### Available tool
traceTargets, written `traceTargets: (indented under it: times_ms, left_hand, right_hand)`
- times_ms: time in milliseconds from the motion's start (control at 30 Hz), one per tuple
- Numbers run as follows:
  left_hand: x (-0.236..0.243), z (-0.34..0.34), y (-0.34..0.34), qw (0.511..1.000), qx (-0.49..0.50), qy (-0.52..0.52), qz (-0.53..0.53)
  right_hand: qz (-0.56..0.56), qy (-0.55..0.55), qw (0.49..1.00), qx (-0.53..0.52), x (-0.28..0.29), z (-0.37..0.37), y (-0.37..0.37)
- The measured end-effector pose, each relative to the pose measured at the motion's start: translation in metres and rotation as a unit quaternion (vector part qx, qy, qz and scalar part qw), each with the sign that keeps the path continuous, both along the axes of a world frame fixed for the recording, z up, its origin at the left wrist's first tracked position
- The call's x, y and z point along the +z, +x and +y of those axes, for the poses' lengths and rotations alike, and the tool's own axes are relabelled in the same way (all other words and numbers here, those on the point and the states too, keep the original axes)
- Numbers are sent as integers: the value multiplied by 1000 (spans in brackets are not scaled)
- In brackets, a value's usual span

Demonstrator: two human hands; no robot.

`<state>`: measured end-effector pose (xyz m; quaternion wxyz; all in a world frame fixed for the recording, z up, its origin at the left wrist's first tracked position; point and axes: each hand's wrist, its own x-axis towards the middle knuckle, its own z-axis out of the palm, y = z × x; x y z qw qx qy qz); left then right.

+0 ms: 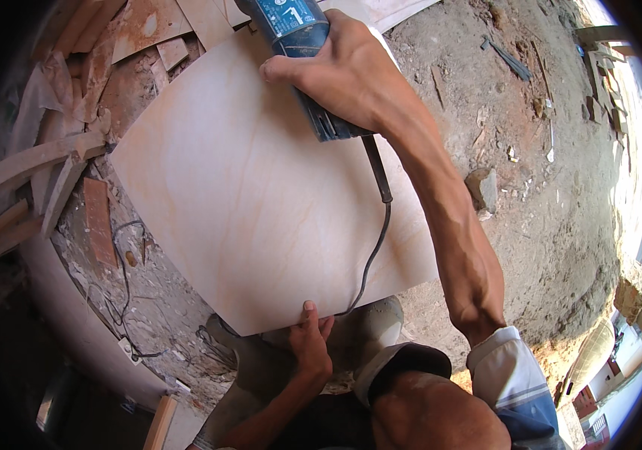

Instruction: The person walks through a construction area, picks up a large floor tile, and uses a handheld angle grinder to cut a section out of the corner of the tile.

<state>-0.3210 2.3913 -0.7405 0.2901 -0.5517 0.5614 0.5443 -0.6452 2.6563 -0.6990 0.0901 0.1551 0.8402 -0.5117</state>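
Observation:
A large cream tile (pixel 261 202) with faint orange veins lies before me, its near edge by my legs. My right hand (pixel 343 71) is wrapped round the body of a blue corded angle grinder (pixel 296 37) over the tile's far part. The working end of the grinder runs out of the picture at the top. From its rear a black cord (pixel 375 255) trails across the tile and over the near edge. My left hand (pixel 311 341) grips that near edge, one fingertip on the tile's face and the other fingers partly hidden below.
Broken tile pieces (pixel 148 30) lie at the far left, beside wooden boards (pixel 36 161). Thin dark wires (pixel 122 300) run over the rubble on the left. A stone chunk (pixel 482 189) and a dark strip (pixel 511 60) are on the dusty ground to the right.

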Motion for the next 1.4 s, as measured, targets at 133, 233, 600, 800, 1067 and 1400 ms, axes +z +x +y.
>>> traceTargets:
  times_ms: [133,233,600,800,1067,1400]
  left_hand:
    - [5,5,-10,1000,17,9,-2]
    - [2,1,-6,1000,-6,12,-10]
    - [-1,-18,-3,994,-43,103,-20]
    - [0,-40,-12,969,-133,196,-63]
    - [66,75,-132,611,-669,61,418]
    - [18,257,-207,203,-875,-192,396]
  right_hand:
    - [-4,-60,998,30,38,3,17]
    - [71,-53,995,-53,52,-5,44]
    - [77,4,970,-229,134,37,147]
    - [78,0,962,-261,159,50,197]
    - [90,-6,936,-342,189,64,266]
    - [99,8,913,-396,185,83,309]
